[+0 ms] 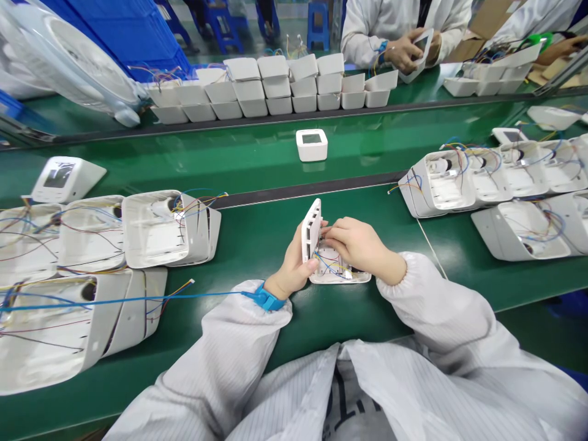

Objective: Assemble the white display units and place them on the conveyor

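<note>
My left hand point(294, 260) grips a white plastic cover point(312, 229) with dark slots along its edge and holds it upright. Below it, a white housing point(340, 277) lies open on the green bench, with blue and yellow wires running inside. The fingers of my right hand point(356, 242) are pinched together behind the cover, over the housing. Whatever those fingertips hold is hidden, perhaps only partly touching the wiring. A blue wrist strap point(266, 298) with a cord circles my left wrist.
Open white housings point(158, 229) with wires crowd the left; more housings point(448, 184) line the right. A small white device with a screen point(312, 146) sits ahead on the green belt point(229, 165). Beyond it stand stacked shells point(248, 89), a fan point(78, 55) and a co-worker's hands point(404, 54).
</note>
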The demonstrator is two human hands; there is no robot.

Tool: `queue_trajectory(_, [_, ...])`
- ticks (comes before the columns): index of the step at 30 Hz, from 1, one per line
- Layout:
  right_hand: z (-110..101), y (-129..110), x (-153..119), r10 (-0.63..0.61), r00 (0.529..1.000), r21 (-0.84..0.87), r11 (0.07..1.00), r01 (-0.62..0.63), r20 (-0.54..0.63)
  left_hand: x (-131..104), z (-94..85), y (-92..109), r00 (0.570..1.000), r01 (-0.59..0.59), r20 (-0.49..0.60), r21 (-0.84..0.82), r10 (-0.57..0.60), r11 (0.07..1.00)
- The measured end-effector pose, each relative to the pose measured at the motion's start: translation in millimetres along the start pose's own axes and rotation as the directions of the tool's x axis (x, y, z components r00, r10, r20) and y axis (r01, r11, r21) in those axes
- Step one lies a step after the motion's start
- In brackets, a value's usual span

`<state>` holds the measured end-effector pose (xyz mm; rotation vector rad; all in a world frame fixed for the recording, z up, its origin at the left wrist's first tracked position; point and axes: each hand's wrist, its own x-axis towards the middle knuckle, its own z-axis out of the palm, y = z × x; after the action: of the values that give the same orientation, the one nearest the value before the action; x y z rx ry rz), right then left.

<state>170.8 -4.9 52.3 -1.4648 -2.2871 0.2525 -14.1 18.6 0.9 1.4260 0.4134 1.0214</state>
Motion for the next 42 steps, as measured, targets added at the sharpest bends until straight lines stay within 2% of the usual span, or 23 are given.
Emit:
queue_trajectory(6, [-1.0,0.4,0.0,-0.049,0.999,-0.008,0.999,0.049,0.000,2.0,1.0,5.0,0.999,0.006,0.035,-0.039,-0.005,0.999])
queue_trajectory(15, [-0.1,0.0,-0.3,-0.083,0.995,-0.003,0.997,0.083,-0.054,0.7,3.9,7.6,0.997,0.079,0.010,-0.002,-0.079,0.997])
queue_trajectory(22, [0.9,0.1,-0.2,-0.093,0.993,-0.023,0.996,0.092,-0.069,-0.2,3.0,5.5,0.999,0.053,0.010,0.028,-0.054,0.998])
queue_trajectory(26, [2.8,1.2,0.5,-0.077,0.996,-0.079,0.994,0.073,-0.053,-0.1,3.7,7.6,0.998,0.033,0.055,0.060,-0.036,0.998])
queue_trajectory(31, [6.8,0.9,1.9,-0.079,0.997,-0.130,0.989,0.076,-0.016,-1.5,5.0,7.0,0.998,0.062,0.021,0.105,-0.064,0.993])
queue_trajectory(35, [4.4,0.0,3.1,-0.047,0.999,-0.072,0.996,0.048,0.014,-1.4,4.4,3.2,0.999,0.046,0.001,0.073,-0.046,0.996])
queue_trajectory(39, [-13.6,2.3,1.9,0.027,0.999,0.089,0.996,-0.030,0.035,0.7,4.8,3.1,1.000,0.021,-0.017,0.007,-0.021,1.000])
queue_trajectory(40, [-19.3,2.6,0.8,0.009,0.998,0.167,0.986,-0.018,0.057,1.2,5.4,4.0,0.999,0.028,-0.016,-0.008,-0.028,1.000])
queue_trajectory(42, [-28.8,1.9,-1.9,-0.104,0.986,0.323,0.945,0.058,0.128,2.0,6.7,6.3,0.998,0.053,-0.016,-0.029,-0.054,0.998])
